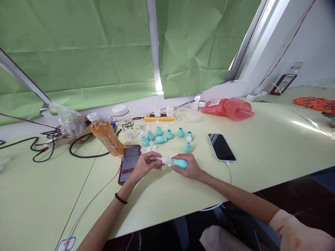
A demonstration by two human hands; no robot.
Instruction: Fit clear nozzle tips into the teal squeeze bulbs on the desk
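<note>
Nearly together, left hand [146,165], right hand [192,167]

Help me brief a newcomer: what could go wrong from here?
The right grip holds a teal bulb close to another bulb standing beyond it, and might topple that one. The left grip could scatter the small white pieces lying near it. The right forearm crosses a cable plugged into the pale-cased phone; a snag might drag it.

On the table [162,205], loose squeeze bulbs [169,134] sit between a drinking jar [128,126] on the left and a phone [222,147] on the right, with a power strip [161,118] behind. A drink bottle [106,135] stands left of the jar; a bag [231,108] lies behind the phone.
</note>
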